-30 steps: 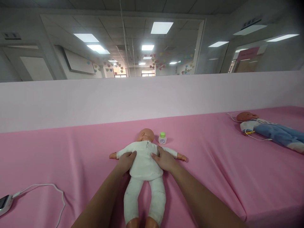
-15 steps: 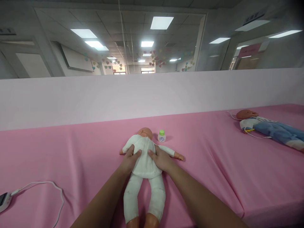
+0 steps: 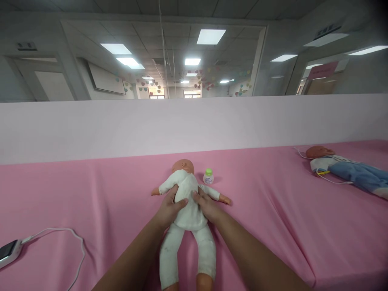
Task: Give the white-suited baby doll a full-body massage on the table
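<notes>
A baby doll in white clothes lies on the pink cloth, its head toward the wall and its legs toward me. My left hand grips the left side of its torso, thumb across the front. On the other side, my right hand clasps the torso in the same way. The fingertips of both hands are partly hidden beside and behind the body. Just right of the doll's head stands a small clear bottle with a green cap, touched by neither hand.
A second doll in blue and white clothes lies at the far right with thin tubes about it. At the left edge is a white device with a screen and a cable. A pale wall panel with glass above borders the pink cloth.
The doll has tilted, its head leaning a little to the left and its legs shifting slightly right, with both hands still on its torso. The whole view has shifted slightly.
</notes>
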Demonstrator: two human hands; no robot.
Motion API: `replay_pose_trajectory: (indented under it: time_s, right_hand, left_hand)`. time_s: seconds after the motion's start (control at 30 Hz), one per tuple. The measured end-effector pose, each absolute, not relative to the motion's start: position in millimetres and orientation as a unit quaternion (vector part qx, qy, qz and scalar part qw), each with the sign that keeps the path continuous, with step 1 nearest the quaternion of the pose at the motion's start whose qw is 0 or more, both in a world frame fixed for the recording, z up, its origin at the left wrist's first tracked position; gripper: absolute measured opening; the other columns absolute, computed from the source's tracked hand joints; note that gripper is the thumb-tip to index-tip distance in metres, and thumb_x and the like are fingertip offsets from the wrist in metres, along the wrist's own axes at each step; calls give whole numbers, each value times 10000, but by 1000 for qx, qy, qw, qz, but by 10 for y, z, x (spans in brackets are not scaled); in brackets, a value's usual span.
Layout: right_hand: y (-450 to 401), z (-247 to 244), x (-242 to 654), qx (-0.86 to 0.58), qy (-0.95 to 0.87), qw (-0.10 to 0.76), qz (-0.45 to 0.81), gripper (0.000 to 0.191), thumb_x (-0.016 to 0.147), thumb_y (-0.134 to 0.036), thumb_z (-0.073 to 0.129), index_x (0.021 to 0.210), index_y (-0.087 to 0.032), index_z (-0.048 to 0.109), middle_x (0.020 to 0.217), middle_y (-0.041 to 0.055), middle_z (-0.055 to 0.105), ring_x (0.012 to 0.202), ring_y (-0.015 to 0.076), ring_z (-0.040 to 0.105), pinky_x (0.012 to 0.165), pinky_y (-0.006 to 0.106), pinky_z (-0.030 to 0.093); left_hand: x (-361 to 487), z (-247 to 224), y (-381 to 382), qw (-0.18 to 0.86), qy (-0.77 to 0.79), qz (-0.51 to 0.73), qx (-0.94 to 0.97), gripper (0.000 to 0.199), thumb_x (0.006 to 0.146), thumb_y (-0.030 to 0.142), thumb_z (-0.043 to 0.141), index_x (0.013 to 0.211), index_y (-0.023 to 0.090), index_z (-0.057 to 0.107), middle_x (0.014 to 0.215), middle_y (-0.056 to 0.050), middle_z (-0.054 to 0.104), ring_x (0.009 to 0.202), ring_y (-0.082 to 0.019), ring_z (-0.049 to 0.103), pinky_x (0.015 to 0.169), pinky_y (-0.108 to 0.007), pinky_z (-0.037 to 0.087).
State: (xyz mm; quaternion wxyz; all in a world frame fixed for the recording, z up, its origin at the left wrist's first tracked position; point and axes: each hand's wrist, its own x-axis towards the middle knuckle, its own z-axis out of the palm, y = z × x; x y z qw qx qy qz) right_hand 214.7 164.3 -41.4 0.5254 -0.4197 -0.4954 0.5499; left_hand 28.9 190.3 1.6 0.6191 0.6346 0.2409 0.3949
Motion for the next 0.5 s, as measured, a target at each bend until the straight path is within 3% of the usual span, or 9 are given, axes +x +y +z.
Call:
replay_pose_trajectory:
  time_s: [0.2,0.37,0.5]
  right_hand:
    - [1695,-545,2099,-328,-428,546,641,721,904,-796,514,1345,-244,661,1258,151,733,1284,336,631,1095,528,486]
    - [1652,-474,2042,-288,-458,551,636,678,881,-788,569,1273,-247,685,1136,130,757,1138,316,697,1020,482,521]
    - [1633,-411,1993,-354,-473,571,570,603,853,-746,657,1158,-228,714,1047,95,751,1023,282,705,927,424,542]
  left_hand:
    - [338,147,1693,507,286,382,717,423,880,377,698,1259,201,626,1178,-100,710,1122,-328,669,919,-456,567]
    - [430,290,1381,308,324,389,806,410,860,231,637,1269,234,639,1285,-93,677,1276,-340,572,1056,-500,486]
    - [445,376,1235,260,335,377,824,462,848,206,618,1307,258,617,1315,-66,686,1280,-323,578,1100,-496,447]
